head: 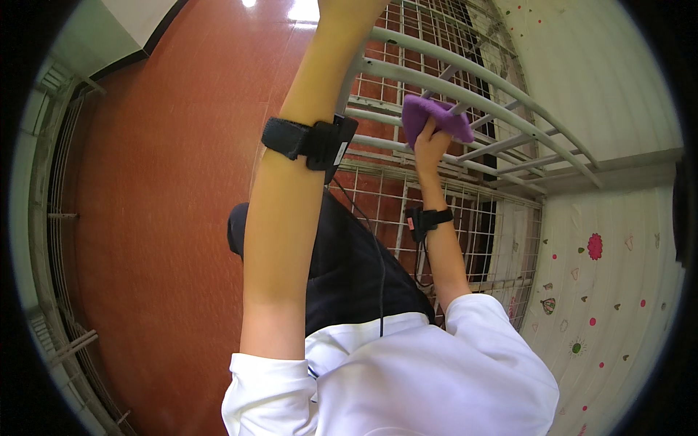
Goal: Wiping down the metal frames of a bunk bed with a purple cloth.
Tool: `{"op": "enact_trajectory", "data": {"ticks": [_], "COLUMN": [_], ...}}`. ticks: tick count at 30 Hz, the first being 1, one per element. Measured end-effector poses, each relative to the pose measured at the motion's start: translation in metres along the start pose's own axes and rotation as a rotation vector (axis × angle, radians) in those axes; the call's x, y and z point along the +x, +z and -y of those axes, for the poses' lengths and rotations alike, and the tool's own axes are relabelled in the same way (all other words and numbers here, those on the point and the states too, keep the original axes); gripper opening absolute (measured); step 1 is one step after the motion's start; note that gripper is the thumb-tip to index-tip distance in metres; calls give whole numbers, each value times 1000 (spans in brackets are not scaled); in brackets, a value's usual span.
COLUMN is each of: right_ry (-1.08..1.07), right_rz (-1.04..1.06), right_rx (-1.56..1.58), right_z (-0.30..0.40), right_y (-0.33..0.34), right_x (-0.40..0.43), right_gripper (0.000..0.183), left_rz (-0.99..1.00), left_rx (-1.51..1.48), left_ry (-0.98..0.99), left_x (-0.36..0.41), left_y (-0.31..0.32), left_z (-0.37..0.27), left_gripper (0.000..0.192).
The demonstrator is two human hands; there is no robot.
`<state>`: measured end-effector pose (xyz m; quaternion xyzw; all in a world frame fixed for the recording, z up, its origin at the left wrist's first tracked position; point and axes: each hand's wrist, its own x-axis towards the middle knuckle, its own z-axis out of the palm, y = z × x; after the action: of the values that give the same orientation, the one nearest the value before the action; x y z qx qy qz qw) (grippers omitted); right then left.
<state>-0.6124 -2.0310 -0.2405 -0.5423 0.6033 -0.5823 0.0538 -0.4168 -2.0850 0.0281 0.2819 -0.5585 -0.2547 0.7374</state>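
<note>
My right hand (pixel 432 146) grips a purple cloth (pixel 422 111), bunched against a white metal rail of a bed-like frame (pixel 463 87). Part of the cloth lies over a short crossbar, and its folds hide most of my fingers. My left arm reaches up past the near end of the rails. Only the base of my left hand (pixel 353 12) shows at the top edge; its fingers are cut off, so whatever they touch is hidden. A black strap with a small device (pixel 330 144) sits on my left forearm, and a similar one (pixel 425 220) on my right wrist.
White wire mesh (pixel 392 191) spreads below and behind the rails. Along the right runs a pale wall covering (pixel 594 272) with printed flowers and dots. Reddish-brown floor (pixel 163 218) extends to the left, towards another metal frame (pixel 65 218). A thin black cable (pixel 376 245) hangs across my front.
</note>
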Motion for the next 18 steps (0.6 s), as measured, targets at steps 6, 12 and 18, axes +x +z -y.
{"op": "enact_trajectory", "data": {"ticks": [6,12,18], "right_ry": [35,-46,9], "right_rz": [202,164,-34], "right_rx": [-202,-109,-1], "right_z": [-58,-21,39], "right_y": [7,-18,-22], "right_x": [-51,-14,22], "right_gripper": [30,33,34], "left_rz": [8,-43,-15], "left_rx": [111,125,105], "left_ry": [-39,-46,-121], "left_x": [1,-1,-4], "left_y": [3,4,0], "left_z": [2,1,-7], "left_gripper": [13,15,14]}}
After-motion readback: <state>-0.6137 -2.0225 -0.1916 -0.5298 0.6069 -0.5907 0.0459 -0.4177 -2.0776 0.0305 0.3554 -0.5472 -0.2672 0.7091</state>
